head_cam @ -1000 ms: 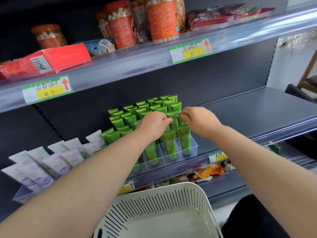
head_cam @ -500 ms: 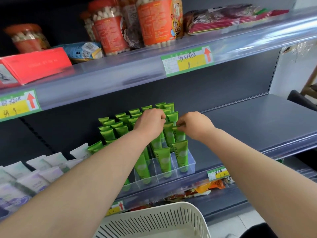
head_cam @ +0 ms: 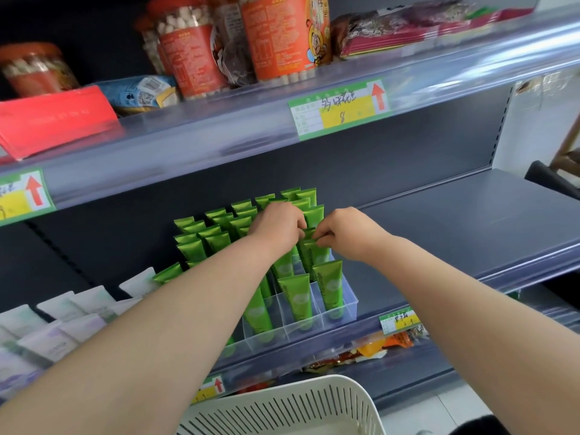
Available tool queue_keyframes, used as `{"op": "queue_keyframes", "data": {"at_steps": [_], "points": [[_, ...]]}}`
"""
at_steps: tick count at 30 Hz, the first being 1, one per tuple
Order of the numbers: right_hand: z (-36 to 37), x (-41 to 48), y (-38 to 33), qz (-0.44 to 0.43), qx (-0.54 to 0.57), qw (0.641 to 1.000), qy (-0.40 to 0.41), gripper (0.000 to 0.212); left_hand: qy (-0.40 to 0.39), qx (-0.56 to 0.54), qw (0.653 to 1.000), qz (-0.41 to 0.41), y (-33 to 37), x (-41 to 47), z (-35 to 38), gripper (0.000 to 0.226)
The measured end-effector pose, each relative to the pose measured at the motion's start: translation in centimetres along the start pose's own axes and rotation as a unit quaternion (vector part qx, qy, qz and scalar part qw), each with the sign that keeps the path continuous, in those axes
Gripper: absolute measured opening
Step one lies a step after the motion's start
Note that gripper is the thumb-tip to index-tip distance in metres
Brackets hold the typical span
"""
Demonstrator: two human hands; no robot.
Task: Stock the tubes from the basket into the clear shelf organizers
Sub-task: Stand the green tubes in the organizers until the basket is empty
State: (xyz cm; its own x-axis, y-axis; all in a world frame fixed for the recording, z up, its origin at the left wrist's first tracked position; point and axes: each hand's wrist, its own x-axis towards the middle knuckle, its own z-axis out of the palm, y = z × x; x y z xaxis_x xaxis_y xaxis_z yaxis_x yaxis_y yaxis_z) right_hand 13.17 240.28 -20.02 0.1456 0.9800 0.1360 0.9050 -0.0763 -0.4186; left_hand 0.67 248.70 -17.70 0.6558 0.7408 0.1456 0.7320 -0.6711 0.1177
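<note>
Several green tubes (head_cam: pixel 328 285) stand cap-down in rows inside a clear shelf organizer (head_cam: pixel 350 304) on the middle shelf. My left hand (head_cam: pixel 279 226) reaches over the rows with its fingers curled around the crimped tops of tubes in the right-hand columns. My right hand (head_cam: pixel 348 232) pinches the top of a green tube (head_cam: pixel 309 246) right beside the left hand's fingers. The white slotted basket (head_cam: pixel 282 406) sits below at the frame's bottom; the little of its inside that shows holds no tubes.
White and lavender tubes (head_cam: pixel 59 328) fill the organizer at the left. The grey shelf (head_cam: pixel 470 221) stretches to the right of the green tubes. Jars and a red box stand on the shelf above. Snack packets (head_cam: pixel 370 348) lie on the shelf below.
Both hands have moved from the front tubes toward the back rows, staying close together. The camera has tilted up, so the basket shows less.
</note>
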Motion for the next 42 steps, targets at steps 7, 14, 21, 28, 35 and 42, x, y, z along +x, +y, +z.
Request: {"op": "queue_keyframes", "data": {"at_steps": [7,14,21,28,35,42], "points": [[0.7,-0.1,-0.1,-0.011,0.002,1.000,0.007,0.021,0.018,-0.016,0.999,-0.040,0.7,1.0,0.3,0.014],[0.6,0.0,0.0,0.008,-0.014,1.000,0.010,0.028,0.017,-0.045,0.998,-0.028,-0.1,0.7,0.4,0.018],[0.7,0.0,0.0,0.023,-0.020,0.999,0.016,0.027,0.032,-0.052,0.998,-0.021,0.0,0.6,0.7,0.016],[-0.1,-0.2,-0.5,0.027,-0.027,0.999,0.013,0.026,0.039,-0.059,0.997,-0.014,-0.6,0.3,0.7,0.015],[-0.1,-0.6,-2.9,0.002,-0.036,0.998,0.057,0.026,0.057,-0.070,0.996,-0.012,-3.3,-0.9,-1.6,0.009],[0.7,0.6,-6.3,-0.028,-0.084,0.996,0.035,0.027,0.003,-0.020,0.999,-0.040,-5.8,-1.9,-2.5,0.012]]}}
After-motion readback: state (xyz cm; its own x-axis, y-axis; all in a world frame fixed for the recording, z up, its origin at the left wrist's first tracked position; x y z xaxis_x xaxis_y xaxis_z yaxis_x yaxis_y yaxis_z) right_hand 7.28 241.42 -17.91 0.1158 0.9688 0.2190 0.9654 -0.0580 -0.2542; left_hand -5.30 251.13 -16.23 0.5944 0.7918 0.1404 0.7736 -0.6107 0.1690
